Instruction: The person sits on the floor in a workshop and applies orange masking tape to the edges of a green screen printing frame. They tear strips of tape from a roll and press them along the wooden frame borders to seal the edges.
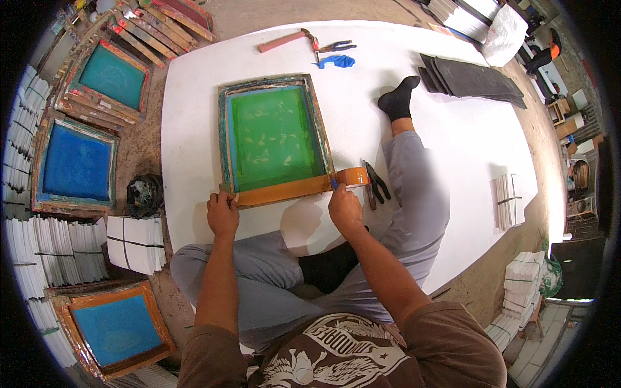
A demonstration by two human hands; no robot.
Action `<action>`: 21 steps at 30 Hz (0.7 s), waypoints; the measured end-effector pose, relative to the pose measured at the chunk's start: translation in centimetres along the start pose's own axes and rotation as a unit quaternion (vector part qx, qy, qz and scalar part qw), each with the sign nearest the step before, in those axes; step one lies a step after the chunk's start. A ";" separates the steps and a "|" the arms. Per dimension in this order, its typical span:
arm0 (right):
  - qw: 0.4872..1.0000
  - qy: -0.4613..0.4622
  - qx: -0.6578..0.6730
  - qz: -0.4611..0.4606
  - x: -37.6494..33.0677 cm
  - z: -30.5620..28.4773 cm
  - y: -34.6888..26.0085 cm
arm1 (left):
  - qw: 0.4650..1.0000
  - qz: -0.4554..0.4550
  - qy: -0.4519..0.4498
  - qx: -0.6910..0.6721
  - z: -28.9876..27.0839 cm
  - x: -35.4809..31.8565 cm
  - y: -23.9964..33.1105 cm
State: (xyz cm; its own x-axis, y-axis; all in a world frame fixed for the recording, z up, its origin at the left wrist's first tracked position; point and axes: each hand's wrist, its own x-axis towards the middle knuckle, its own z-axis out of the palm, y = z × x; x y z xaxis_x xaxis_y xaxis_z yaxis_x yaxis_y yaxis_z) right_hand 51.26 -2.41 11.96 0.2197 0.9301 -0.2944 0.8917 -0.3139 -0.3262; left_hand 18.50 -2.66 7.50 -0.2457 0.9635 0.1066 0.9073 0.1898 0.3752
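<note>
The screen frame (274, 136) was a wooden rectangle with bright green mesh, edges stained teal, lying flat on a white sheet (453, 136) on the floor. A strip of brown tape (284, 190) ran along its near edge, leading to the tape roll (352, 176) at the right corner. Left hand (222, 215) had its grip pressed together, fingers down on the strip's left end at the frame corner. Right hand (345, 208) was curled by the roll, touching the tape there; couldn't tell how tightly. Frame sat just beyond both hands. Black pliers (377, 184) lay right beside the roll.
</note>
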 end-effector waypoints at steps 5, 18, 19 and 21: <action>1.000 0.013 -0.002 0.007 0.2 0.6 -0.3 | 0.999 -0.014 -0.010 -0.028 -0.4 0.0 0.6; 1.000 -0.009 -0.007 0.009 -2.7 0.7 0.0 | 0.999 0.021 0.008 -0.040 0.7 0.2 -0.3; 1.000 -0.012 -0.012 0.010 -3.0 0.8 0.3 | 0.999 0.018 0.006 -0.041 0.7 0.2 -0.2; 0.999 -0.018 -0.027 -0.004 -3.3 1.2 1.4 | 0.999 0.014 0.001 -0.043 0.7 0.3 0.0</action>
State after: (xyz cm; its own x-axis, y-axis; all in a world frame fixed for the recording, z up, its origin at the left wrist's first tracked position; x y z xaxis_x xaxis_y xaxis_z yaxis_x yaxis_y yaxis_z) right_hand 51.33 -6.15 11.34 0.1996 0.9247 -0.3241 0.9134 -0.2953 -0.2802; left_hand 18.71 -2.26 6.91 -0.2215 0.9678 0.1193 0.8811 0.1462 0.4498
